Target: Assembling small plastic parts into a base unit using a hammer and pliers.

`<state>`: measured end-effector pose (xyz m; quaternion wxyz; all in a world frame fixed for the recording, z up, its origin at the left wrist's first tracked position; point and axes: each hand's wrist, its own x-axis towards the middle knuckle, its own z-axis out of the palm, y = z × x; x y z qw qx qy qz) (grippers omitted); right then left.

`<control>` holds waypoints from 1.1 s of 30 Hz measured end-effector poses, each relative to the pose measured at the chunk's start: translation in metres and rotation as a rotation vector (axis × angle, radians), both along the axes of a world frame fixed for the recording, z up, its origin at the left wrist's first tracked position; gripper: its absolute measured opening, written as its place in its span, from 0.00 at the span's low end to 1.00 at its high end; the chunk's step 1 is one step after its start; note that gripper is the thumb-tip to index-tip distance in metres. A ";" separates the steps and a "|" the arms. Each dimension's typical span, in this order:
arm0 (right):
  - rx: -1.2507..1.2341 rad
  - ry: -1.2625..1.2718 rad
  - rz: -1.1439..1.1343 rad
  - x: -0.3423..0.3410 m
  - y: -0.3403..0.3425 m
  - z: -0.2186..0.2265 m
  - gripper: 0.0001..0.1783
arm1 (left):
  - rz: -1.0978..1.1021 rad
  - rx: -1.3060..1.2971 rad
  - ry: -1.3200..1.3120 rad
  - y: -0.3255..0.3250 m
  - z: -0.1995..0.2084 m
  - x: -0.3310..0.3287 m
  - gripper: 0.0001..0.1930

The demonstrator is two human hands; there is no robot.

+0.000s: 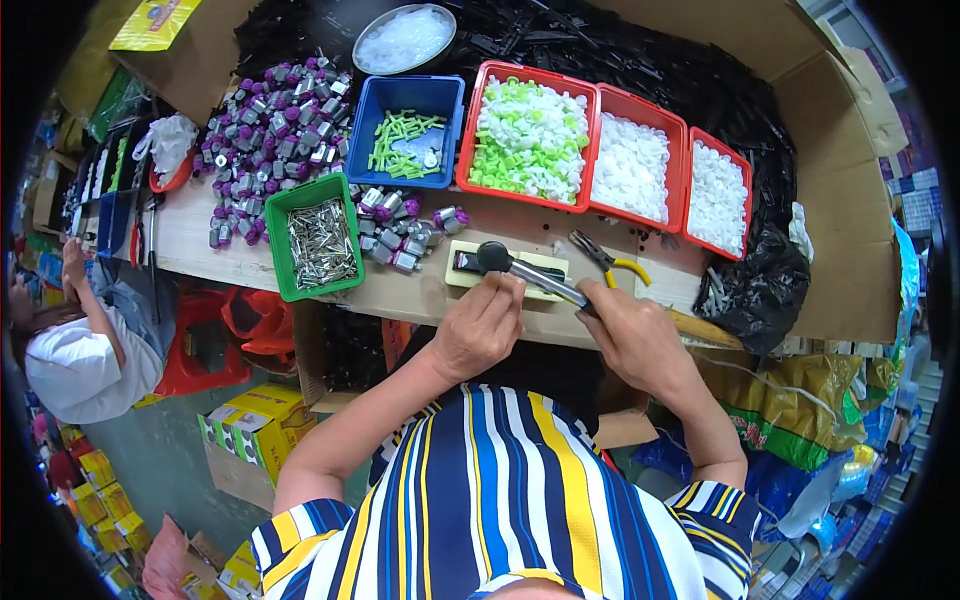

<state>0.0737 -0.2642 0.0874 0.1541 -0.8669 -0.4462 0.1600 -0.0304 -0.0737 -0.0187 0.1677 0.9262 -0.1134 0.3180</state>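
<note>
My right hand [635, 335] is wrapped round a hammer [545, 278] with a silver shaft, a round black head and a tan handle end. The hammer's head is over a cream-coloured block [458, 272] at the table's near edge; a dark strip lies in the block. Close beside the head, my left hand [480, 328] has its fingers pinched together over the block's front side. Whatever those fingers hold is hidden. Pliers [610, 258] with yellow handles lie just beyond my right hand.
A green bin [278, 250] holds metal pins. Behind it are a blue bin [355, 150] with green pieces and a heap of grey-and-purple parts [280, 125]. Red bins [468, 130] of small plastic pieces line the back right. A black bag [765, 290] sits far right; another person [85, 360] works at left.
</note>
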 end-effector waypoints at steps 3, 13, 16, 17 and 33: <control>0.287 0.015 -0.028 -0.010 0.004 0.022 0.15 | 0.006 0.000 -0.062 -0.001 0.005 -0.006 0.18; 0.299 0.009 -0.068 -0.006 0.000 0.028 0.17 | -0.009 -0.151 -0.024 0.018 0.007 -0.009 0.18; 0.253 0.018 -0.064 -0.008 -0.010 0.012 0.15 | 0.026 -0.138 -0.024 0.027 0.008 -0.012 0.17; 0.251 0.019 -0.069 -0.011 -0.013 0.007 0.15 | 0.019 -0.131 -0.019 0.027 0.006 -0.013 0.17; 0.267 -0.049 -0.074 -0.020 -0.033 0.017 0.15 | -0.026 -0.056 -0.011 0.035 0.015 -0.005 0.17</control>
